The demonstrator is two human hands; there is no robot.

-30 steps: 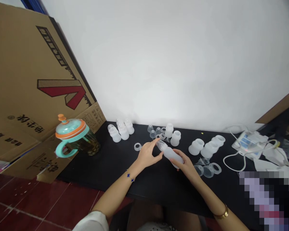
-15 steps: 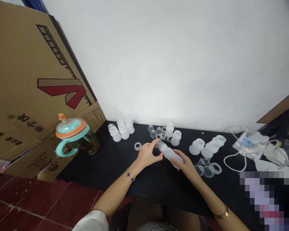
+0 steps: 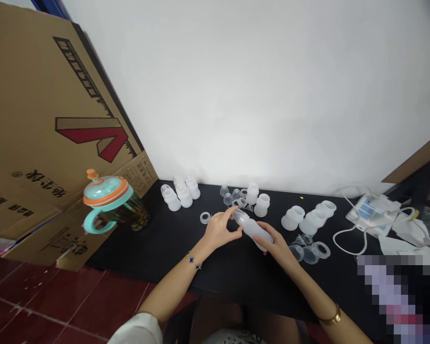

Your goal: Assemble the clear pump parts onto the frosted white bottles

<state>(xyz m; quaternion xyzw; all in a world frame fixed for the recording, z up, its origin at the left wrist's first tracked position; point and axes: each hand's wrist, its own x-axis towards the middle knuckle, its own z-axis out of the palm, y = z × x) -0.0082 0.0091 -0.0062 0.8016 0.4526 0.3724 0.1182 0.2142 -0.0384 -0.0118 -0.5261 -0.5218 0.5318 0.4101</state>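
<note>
White bottle [image 3: 251, 228], tilted, partly behind right fingers [image 3: 265, 241], clear top [image 3: 240, 217] indistinct

Clear-topped baby bottles [image 3: 185, 196], at least 3, centre-left | held baby bottle [image 3: 251, 228], 1, centre | open bottles [image 3: 261, 206], 5: 2 centre, 3 centre-right | clear domes [image 3: 228, 199], at least 3, centre | pitcher [image 3: 135, 210], 1, left
</note>
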